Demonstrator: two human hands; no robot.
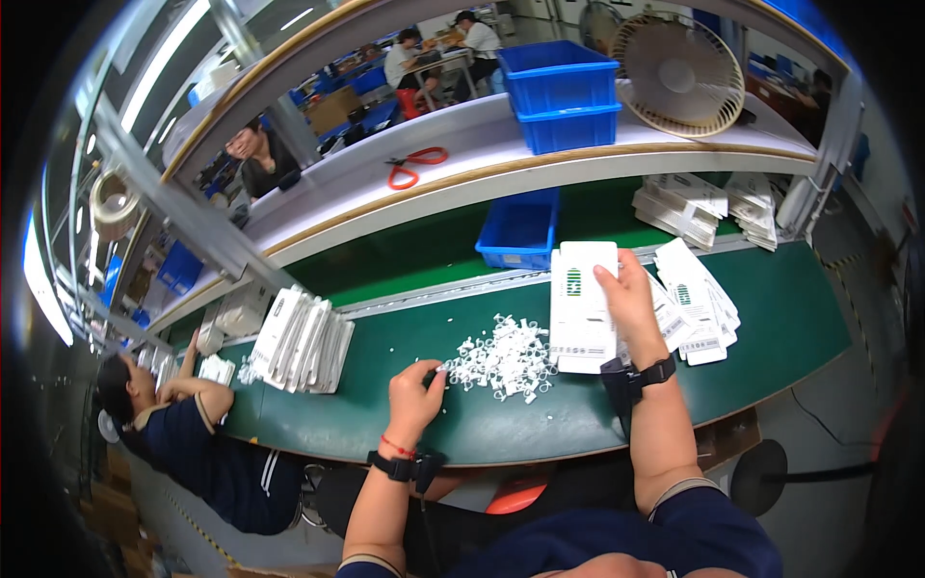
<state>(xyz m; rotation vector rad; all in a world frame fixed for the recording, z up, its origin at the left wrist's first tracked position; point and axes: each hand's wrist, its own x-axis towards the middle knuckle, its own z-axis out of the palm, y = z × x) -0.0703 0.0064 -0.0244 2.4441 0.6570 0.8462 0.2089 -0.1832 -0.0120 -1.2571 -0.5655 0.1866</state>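
The right hand (628,297) holds a flat white pack (584,332) by its right side, beside the pile of tiny white bits (506,358) on the green counter (385,424). The left hand (416,395) seems to pinch one bit (442,368). A loose pinch could drop it. If the pack swings left, it could scatter the pile.
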